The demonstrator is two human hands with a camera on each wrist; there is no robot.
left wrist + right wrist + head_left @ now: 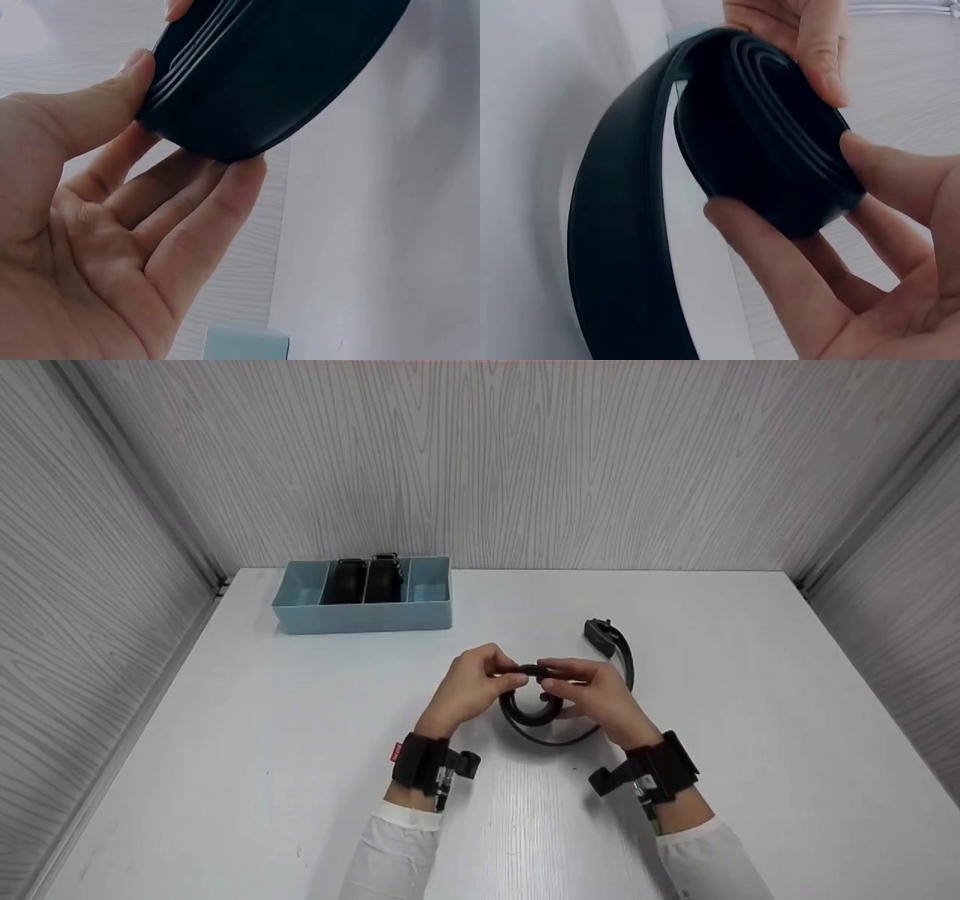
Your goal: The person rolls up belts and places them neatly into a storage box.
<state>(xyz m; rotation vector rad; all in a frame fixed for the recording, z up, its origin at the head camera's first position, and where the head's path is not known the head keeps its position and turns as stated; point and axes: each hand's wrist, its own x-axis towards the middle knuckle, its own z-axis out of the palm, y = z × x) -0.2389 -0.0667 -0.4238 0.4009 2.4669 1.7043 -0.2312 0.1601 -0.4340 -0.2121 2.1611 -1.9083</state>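
A black belt (537, 718) is partly rolled into a coil between both hands, above the white table. My left hand (469, 686) pinches the coil's left side, thumb on the inner layers and fingertips along the outside, as the left wrist view shows. Around the coil's right side curl the thumb and fingers of my right hand (596, 694). In the right wrist view, several layers of the belt (757, 142) lie one inside another. Its loose length sweeps in an arc under and right of the coil, ending at a buckle (599, 637) beyond the right hand.
At the table's back left stands a light blue divided box (360, 619). Two rolled black belts (365, 581) sit in its middle compartments. Wood-grain panels (480, 465) rise at the back and both sides. Each wrist carries a black camera strap (421, 765).
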